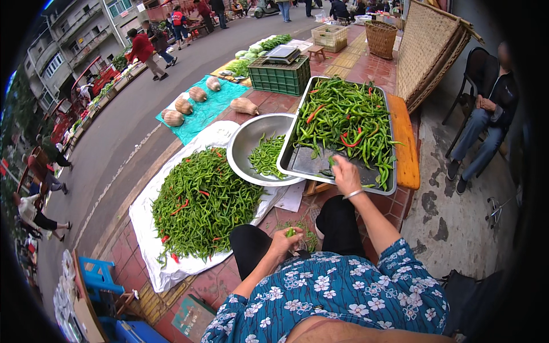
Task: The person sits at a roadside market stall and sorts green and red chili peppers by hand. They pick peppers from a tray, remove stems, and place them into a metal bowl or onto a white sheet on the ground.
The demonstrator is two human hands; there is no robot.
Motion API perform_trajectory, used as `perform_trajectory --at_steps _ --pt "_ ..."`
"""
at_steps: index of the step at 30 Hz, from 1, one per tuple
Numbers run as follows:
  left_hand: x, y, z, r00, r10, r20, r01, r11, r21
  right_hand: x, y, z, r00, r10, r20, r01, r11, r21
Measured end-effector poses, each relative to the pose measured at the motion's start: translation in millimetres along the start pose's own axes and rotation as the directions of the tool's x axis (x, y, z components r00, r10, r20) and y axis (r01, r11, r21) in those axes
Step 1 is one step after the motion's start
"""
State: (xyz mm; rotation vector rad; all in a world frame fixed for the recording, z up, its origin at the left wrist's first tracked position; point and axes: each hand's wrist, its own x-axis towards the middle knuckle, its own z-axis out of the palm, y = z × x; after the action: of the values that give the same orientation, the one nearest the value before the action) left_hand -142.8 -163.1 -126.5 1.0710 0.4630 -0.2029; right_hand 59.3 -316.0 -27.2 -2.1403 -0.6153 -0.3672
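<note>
My left hand (285, 243) is closed around some green chili peppers (290, 232), low between my knees. Above the near part of a metal tray (306, 160), my right hand (346, 173) pinches a green piece, perhaps a pepper or leaf, between its fingertips. Green chili peppers (339, 107) with a few red ones fill the tray's far and right parts. Left of the tray, and partly under its rim, a round metal basin (238, 150) holds a smaller lot of green peppers (268, 155). A large heap of green peppers (206, 206) lies on a white plastic sheet (146, 257).
An orange wooden board (405, 145) shows beneath the tray's right side. Beyond stand a green crate (279, 77) with a scale (283, 52) and squashes (183, 106) on a teal sheet (231, 92). A person (482, 115) sits at the right. A blue stool (98, 274) stands lower left.
</note>
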Motion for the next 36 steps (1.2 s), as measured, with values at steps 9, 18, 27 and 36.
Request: perform_trajectory --at_steps 9,18,27,36 --pt "6 -1 2 0.992 0.042 0.119 0.007 0.924 -0.383 -132 -43 25 0.654 0.056 0.755 -0.645 0.563 0.517" --pt "6 -2 -5 0.997 0.074 -0.029 -0.079 0.902 -0.424 -138 -24 17 0.482 0.229 0.846 -0.666 0.722 0.184" --pt "8 3 -8 0.999 0.026 0.027 -0.017 0.956 -0.294 -125 -34 6 0.587 0.136 0.798 -0.476 0.855 0.205" --pt "9 5 -5 0.925 -0.058 0.375 0.147 0.966 -0.212 -122 -25 39 0.552 0.237 0.800 -0.813 0.367 0.452"
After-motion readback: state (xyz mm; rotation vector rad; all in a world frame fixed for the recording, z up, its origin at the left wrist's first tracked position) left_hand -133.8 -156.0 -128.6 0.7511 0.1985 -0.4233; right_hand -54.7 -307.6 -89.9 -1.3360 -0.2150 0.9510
